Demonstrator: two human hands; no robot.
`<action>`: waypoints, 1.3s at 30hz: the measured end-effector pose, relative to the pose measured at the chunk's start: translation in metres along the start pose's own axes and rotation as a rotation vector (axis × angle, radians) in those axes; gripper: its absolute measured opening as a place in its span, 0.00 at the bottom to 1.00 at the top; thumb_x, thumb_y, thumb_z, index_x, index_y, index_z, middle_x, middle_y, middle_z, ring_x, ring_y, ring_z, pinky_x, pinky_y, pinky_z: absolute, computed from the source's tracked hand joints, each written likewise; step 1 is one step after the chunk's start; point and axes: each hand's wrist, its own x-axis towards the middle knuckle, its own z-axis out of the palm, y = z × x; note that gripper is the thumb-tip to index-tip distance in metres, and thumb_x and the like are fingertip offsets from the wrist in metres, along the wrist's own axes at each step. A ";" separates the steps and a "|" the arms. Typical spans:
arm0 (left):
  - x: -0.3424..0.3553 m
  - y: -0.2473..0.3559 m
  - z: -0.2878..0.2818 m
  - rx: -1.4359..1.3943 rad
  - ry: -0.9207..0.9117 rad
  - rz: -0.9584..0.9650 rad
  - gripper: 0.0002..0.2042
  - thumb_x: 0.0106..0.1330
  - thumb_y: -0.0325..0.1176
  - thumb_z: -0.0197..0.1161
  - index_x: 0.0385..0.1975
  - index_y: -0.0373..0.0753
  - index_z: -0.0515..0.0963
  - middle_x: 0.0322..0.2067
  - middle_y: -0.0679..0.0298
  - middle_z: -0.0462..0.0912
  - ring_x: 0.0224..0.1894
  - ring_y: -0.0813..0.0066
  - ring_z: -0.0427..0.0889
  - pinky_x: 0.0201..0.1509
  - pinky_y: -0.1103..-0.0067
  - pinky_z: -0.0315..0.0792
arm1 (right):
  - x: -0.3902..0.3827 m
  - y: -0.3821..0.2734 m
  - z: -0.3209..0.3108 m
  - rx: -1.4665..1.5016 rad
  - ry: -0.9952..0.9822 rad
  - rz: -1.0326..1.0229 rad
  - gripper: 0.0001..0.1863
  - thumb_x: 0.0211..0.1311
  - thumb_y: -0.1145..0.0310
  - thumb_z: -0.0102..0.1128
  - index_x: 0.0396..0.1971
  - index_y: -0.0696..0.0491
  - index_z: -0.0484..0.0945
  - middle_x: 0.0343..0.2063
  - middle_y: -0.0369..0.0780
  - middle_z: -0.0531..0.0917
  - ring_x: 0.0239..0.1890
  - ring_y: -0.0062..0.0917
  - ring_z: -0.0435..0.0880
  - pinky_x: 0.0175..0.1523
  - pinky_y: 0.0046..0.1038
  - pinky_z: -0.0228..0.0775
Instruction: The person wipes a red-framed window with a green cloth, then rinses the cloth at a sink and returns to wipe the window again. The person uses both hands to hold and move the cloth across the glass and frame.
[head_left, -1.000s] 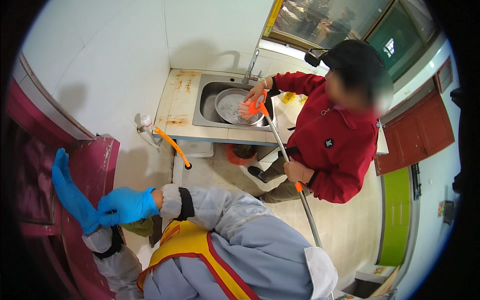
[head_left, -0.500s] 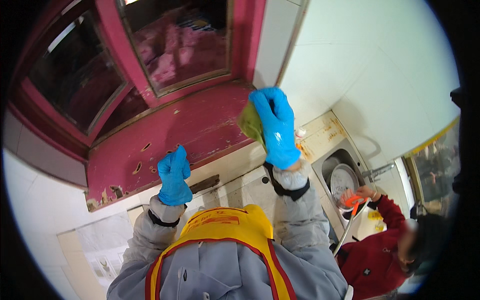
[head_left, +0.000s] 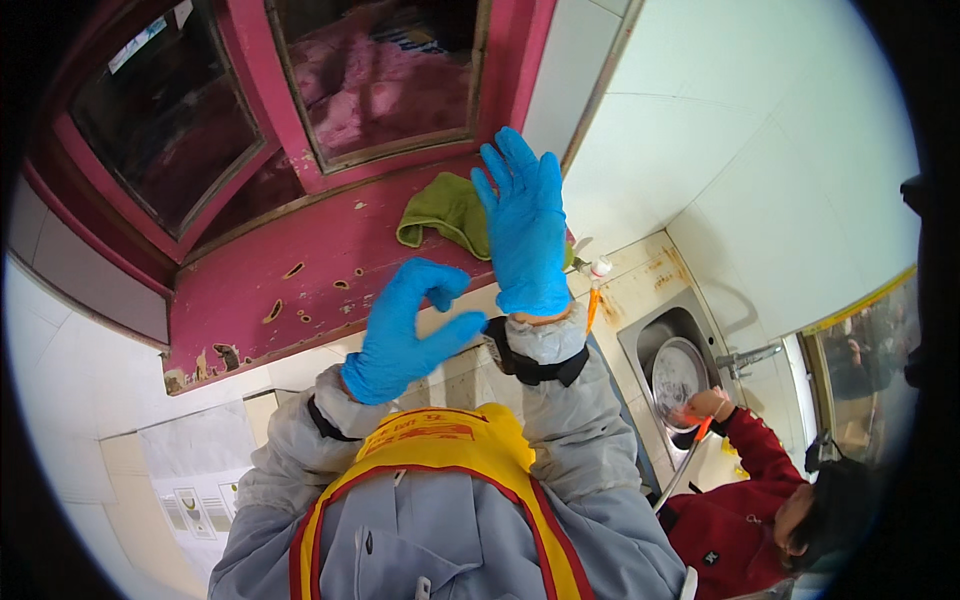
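A green cloth (head_left: 445, 212) lies crumpled on the worn red windowsill (head_left: 255, 320). My right hand (head_left: 527, 235), in a blue glove, is raised beside the cloth's right edge with its fingers stretched out and nothing in them. It overlaps part of the cloth in this view; whether they touch I cannot tell. Lower and to the left, my gloved left hand (head_left: 400, 335) is held in an open curve, thumb apart from the fingers, with nothing between them.
Pink-framed window panes (head_left: 375, 85) rise behind the sill. To the right a steel sink (head_left: 640, 345) holds a round metal pan (head_left: 682, 375). A person in a red top (head_left: 735, 530) reaches into it. A small white-capped bottle (head_left: 600, 267) stands on the counter near my right wrist.
My right hand has let go of the green cloth, now on the sill, and spread its fingers. My left hand has moved right and opened from a closed shape.
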 end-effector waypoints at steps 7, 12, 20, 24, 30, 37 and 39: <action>0.018 0.006 0.047 0.245 -0.009 0.294 0.21 0.56 0.42 0.72 0.43 0.39 0.73 0.39 0.60 0.73 0.40 0.63 0.77 0.42 0.72 0.73 | -0.010 -0.021 0.001 0.135 0.175 0.029 0.34 0.72 0.44 0.38 0.68 0.54 0.58 0.65 0.46 0.63 0.67 0.39 0.62 0.70 0.43 0.55; 0.027 0.001 0.045 0.380 -0.231 0.404 0.11 0.63 0.39 0.64 0.33 0.38 0.75 0.35 0.55 0.74 0.36 0.56 0.75 0.40 0.67 0.71 | -0.017 -0.024 -0.003 0.147 0.126 -0.049 0.32 0.73 0.58 0.47 0.70 0.55 0.52 0.67 0.45 0.59 0.66 0.35 0.64 0.68 0.38 0.60; 0.026 0.012 0.042 0.342 -0.583 0.553 0.09 0.66 0.35 0.59 0.37 0.37 0.73 0.33 0.51 0.73 0.34 0.54 0.72 0.40 0.64 0.67 | -0.011 -0.039 -0.004 -0.027 -0.001 0.016 0.37 0.73 0.41 0.32 0.69 0.56 0.55 0.67 0.46 0.62 0.67 0.36 0.63 0.72 0.40 0.53; 0.025 0.022 0.042 0.354 -0.624 0.535 0.09 0.68 0.37 0.56 0.40 0.38 0.72 0.32 0.52 0.75 0.33 0.55 0.75 0.39 0.65 0.70 | -0.016 -0.038 0.004 -0.372 -0.072 -0.121 0.37 0.72 0.42 0.33 0.72 0.51 0.50 0.69 0.44 0.58 0.71 0.36 0.55 0.74 0.40 0.44; 0.068 0.040 -0.054 0.706 -0.465 0.342 0.10 0.63 0.41 0.63 0.29 0.41 0.79 0.25 0.55 0.77 0.28 0.55 0.76 0.33 0.67 0.69 | 0.017 -0.026 -0.003 -1.261 -0.479 -0.204 0.39 0.58 0.58 0.65 0.68 0.50 0.60 0.65 0.50 0.64 0.66 0.47 0.63 0.69 0.39 0.55; 0.142 0.015 -0.208 -0.157 0.568 -0.047 0.14 0.72 0.45 0.54 0.48 0.45 0.73 0.44 0.69 0.73 0.50 0.77 0.68 0.59 0.74 0.62 | 0.031 0.024 -0.013 -1.721 -0.824 0.004 0.37 0.54 0.51 0.66 0.65 0.43 0.66 0.63 0.47 0.67 0.58 0.46 0.73 0.54 0.43 0.73; 0.158 0.002 -0.226 -0.158 0.532 -0.223 0.24 0.71 0.52 0.51 0.61 0.44 0.67 0.57 0.65 0.71 0.63 0.70 0.64 0.69 0.70 0.54 | 0.031 0.035 -0.010 -1.873 -0.882 -0.035 0.33 0.55 0.54 0.65 0.62 0.44 0.69 0.62 0.45 0.68 0.55 0.43 0.75 0.51 0.43 0.75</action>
